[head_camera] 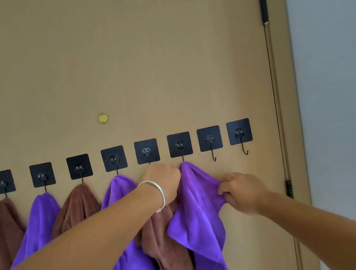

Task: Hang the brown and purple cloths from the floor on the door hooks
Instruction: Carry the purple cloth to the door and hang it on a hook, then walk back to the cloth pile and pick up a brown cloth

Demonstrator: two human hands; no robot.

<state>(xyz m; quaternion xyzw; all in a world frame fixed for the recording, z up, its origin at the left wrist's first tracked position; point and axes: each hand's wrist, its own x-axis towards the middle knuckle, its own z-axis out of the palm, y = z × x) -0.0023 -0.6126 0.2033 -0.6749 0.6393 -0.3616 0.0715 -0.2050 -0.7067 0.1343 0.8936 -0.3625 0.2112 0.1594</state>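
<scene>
- Eight black square hooks [147, 151] run in a row across the tan door [116, 52]; the two at the right end are bare.
- Six cloths hang from the other six hooks, brown and purple in turn from the left: three brown, three purple.
- The sixth hook holds a purple cloth [196, 211], its top bunched to a peak at the hook and its soft folds falling past the bottom edge of the view.
- The left hand [164, 182], with a silver bangle [157, 194] on the wrist, is curled into a fist just left of that peak, at the top of the fifth cloth, a brown cloth [165, 249]; what its fingers grip is hidden.
- The right hand [241, 192] pinches the purple cloth's right edge and draws it sideways.
- A small round gold disc [103, 118] sits on the door above the hooks.
</scene>
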